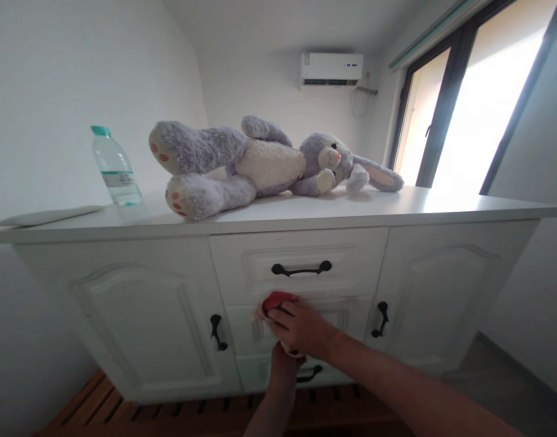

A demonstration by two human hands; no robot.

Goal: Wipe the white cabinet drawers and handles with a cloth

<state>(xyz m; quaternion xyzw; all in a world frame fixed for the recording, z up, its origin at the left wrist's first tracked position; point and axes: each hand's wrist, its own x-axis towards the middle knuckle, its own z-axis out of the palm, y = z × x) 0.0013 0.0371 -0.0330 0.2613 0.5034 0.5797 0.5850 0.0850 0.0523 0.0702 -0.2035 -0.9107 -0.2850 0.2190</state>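
A white-walled room holds a white cabinet (136, 315) whose worktop (396, 209) runs across the view. At its left end lies a flat pale pad (48, 215), then a clear water bottle (115, 166) with a green cap stands upright, and beside it a grey plush rabbit (260, 164) sprawls on its side. Below, at the middle drawer (346, 315), the left hand (285, 364) sits largely hidden under the other, so I cannot tell its grip. The right hand (300, 328) presses a red cloth (278, 299), apparently bunched under curled fingers, against the drawer front.
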